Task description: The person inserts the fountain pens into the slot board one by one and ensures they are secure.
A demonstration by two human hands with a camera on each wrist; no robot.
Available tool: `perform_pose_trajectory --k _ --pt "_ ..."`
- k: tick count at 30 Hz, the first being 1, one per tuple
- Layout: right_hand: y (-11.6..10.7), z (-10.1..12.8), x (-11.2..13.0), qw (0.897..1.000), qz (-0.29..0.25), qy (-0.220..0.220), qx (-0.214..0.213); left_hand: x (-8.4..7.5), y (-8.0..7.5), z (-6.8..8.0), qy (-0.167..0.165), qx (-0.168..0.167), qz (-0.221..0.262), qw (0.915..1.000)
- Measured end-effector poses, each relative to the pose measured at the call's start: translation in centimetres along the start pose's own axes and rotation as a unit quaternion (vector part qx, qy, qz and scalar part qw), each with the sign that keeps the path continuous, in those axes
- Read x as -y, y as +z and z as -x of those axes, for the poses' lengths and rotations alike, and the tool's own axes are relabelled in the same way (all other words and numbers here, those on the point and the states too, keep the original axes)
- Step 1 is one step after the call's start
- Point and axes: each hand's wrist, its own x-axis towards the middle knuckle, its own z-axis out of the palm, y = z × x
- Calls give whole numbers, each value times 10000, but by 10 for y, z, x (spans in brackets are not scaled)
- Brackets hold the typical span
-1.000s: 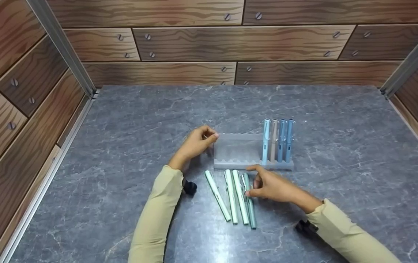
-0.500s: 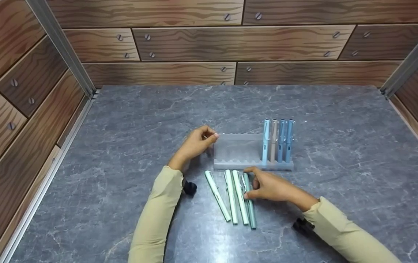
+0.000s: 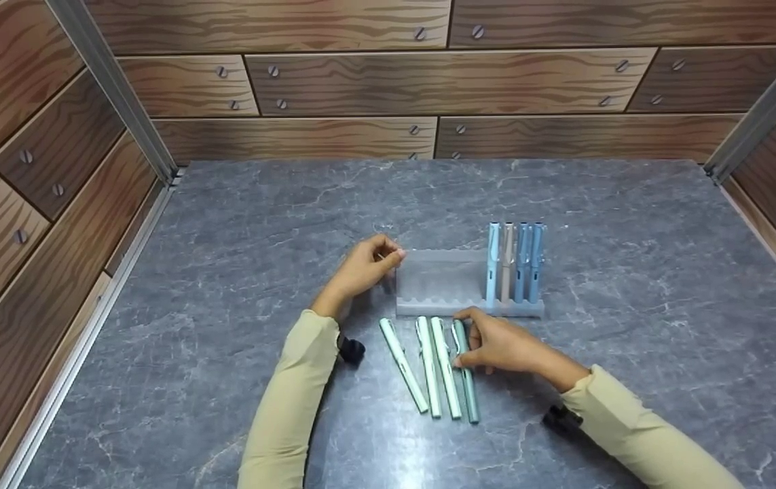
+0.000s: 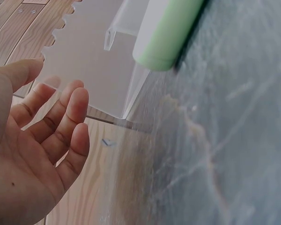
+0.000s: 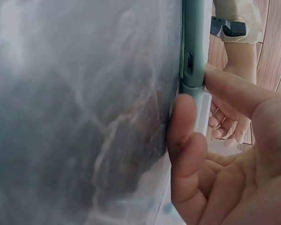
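Observation:
A clear frosted pen rack stands mid-table with several blue and grey pens upright at its right end. My left hand pinches the rack's left end; the left wrist view shows that hand with the thumb in front of the rack panel and a fingertip behind it. Three mint pens and a dark green pen lie side by side in front of the rack. My right hand pinches the dark green pen between thumb and forefinger while it lies on the table.
The grey marble table is walled by wood-pattern panels at the back and both sides. A mint pen's end lies close to the rack's foot. Black wrist mounts sit by both sleeves.
My right hand slid a little left and closed thumb and forefinger round the dark green pen, which has shifted slightly. The left hand and rack have not moved.

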Motion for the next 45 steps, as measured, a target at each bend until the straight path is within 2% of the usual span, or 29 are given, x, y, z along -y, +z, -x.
perform_pose_trajectory --k 12,25,31,37,45 --pt "-7 4 -4 9953 -808 -348 410 0 1 0 -9 16 -38 10000" --pt "-17 11 -2 9916 -1188 -485 182 1 -1 1 64 28 -92 9999" --pt "-22 12 -1 9892 -1298 -643 -213 0 0 1 69 19 -80 9999" --pt "-28 9 3 9840 -1276 -879 -883 0 0 0 16 8 -81 10000" --pt "-37 3 13 9782 -1027 -854 -1590 0 0 0 -98 51 -95 9999"
